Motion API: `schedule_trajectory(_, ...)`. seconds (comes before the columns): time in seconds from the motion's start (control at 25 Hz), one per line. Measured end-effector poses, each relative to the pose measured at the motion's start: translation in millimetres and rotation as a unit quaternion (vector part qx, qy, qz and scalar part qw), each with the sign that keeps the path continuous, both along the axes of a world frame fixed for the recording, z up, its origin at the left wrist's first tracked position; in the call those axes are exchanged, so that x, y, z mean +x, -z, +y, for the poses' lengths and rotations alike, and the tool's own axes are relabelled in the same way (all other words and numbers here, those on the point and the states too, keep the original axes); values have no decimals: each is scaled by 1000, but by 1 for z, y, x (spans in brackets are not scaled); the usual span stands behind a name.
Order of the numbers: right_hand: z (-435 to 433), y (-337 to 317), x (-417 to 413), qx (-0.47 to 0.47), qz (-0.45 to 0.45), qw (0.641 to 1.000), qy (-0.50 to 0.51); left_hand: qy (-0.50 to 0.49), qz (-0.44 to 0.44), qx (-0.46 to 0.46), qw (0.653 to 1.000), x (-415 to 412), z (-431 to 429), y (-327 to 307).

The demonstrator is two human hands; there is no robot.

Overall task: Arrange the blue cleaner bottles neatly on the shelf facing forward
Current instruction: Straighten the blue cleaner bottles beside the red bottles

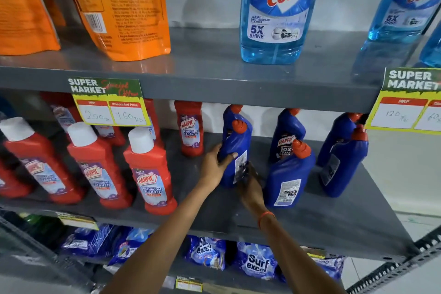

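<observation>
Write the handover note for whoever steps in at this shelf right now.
Left hand: gripping the left side of the front-left dark blue plastic cleaner bottle with an orange cap.
Right hand: on the same bottle's lower right; its back label faces out.
Middle grey metal shelf: six blue bottles in three front-and-back pairs.
Done: the rear middle bottle shows its Harpic front.
Left: turn the held bottle, front middle bottle and front right bottle forward.

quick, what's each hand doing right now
Left hand: closed around the side of a blue cleaner bottle.
Right hand: on the same bottle's lower front; grip blurred, cannot tell.
</observation>
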State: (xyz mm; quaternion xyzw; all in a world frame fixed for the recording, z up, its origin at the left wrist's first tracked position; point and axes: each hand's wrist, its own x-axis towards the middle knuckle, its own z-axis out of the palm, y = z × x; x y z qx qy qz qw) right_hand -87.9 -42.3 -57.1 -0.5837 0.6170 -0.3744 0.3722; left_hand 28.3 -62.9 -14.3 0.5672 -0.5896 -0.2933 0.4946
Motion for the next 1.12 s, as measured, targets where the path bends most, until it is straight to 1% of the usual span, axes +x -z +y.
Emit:
schedule_trajectory(0.08,-10,18,-2,-16,-37,999,-9,21,41,19,999,7,-3,2)
schedule_trajectory(0.2,-24,42,-12,-8,-71,997,-34,40,94,38,994,13,-3,2)
schedule_trajectory(0.28,-19,30,-16,-1,-70,997,-36,60,129,50,989,15,0,-3)
schedule_trajectory(0.4,-10,14,-12,26,-108,994,-14,89,186,75,976,18,4,-8)
schedule_trajectory(0.52,-1,7,0,-20,-137,990,41,102,209,71,970,3,12,-14)
schedule_trajectory(0.6,6,7,6,-60,-128,988,57,60,197,48,978,-11,14,-16)
schedule_trajectory(0.72,16,7,8,-75,-94,993,9,-70,209,30,975,-11,9,-26)
schedule_trajectory(0.76,17,7,8,-62,-93,994,-13,-81,204,32,975,-6,7,-27)
schedule_trajectory(0.84,11,6,4,-36,-100,993,-48,-48,191,33,980,4,5,-23)
schedule_trajectory(0.88,4,4,1,-14,-119,991,-64,-24,198,40,979,7,6,-20)
schedule_trajectory(0.96,-9,3,-4,12,-128,988,-80,30,233,61,970,12,5,-13)
schedule_trajectory(1.04,-17,3,-10,6,-93,993,-75,81,252,77,961,19,2,-7)
schedule_trajectory(1.12,-20,9,-10,-17,-45,998,-47,125,249,95,956,27,-2,-7)
